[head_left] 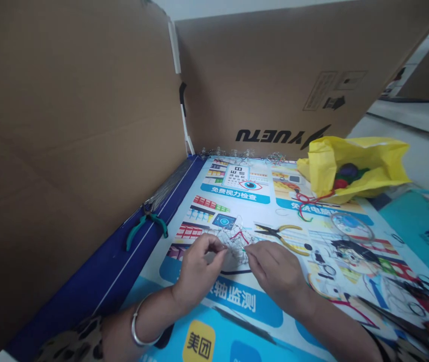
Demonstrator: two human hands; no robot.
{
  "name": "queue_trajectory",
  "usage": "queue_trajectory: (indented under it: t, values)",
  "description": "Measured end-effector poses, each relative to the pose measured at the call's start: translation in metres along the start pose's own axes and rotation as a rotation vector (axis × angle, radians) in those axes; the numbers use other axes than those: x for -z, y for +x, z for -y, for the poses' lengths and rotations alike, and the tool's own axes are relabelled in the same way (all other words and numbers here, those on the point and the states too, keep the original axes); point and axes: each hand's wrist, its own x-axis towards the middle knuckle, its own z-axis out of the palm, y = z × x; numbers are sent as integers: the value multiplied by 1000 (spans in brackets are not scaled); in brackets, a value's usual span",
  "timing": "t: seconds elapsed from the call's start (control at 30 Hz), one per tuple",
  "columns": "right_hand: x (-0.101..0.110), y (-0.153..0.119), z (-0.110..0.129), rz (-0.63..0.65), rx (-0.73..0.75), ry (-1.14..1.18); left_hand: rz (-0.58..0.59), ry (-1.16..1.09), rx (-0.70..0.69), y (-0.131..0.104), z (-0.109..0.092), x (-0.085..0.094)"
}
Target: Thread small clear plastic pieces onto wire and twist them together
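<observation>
A tangled piece of thin silvery wire [234, 234], with a red strand across it, lies between my two hands over the printed sheet. My left hand [202, 269] pinches its left edge with thumb and forefinger. On the other side my right hand [276, 271] has its fingers closed at the wire's right edge, where a speck of green shows. The exact strand in each pinch is too fine to make out. Just beyond my right hand lie pliers with yellow handles [292, 240], jaws pointing left.
Cardboard walls [275, 65] close off the back and left. Teal-handled pliers [146, 226] rest beside straight wires [171, 183] at left. A yellow bag [380, 156] holding yarn balls stands back right. Large scissors [395, 319] and a wire coil [352, 227] lie at right.
</observation>
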Motion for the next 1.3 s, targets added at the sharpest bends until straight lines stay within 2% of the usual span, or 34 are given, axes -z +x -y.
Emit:
queue_trajectory:
  t: [0.23, 0.4, 0.77, 0.87, 1.1, 1.3]
  values:
    - [-3, -3, -1, -18, 46, -19, -5, 36, -49, -3, -4, 0]
    - [-3, -4, -2, 12, 43, -11, 8, 82, -108, -3, -5, 1]
    - [-1, -3, -2, 68, 77, -34, 36, 128, -132, -5, -7, 1]
    - [2, -3, -3, 103, 127, -57, 46, 127, -138, -6, -6, 0]
    - [6, 1, -1, 278, 196, -151, 82, 149, -183, -8, -9, 0]
    - [4, 0, 6, 216, 124, -222, 93, 147, -210, -10, -7, -1]
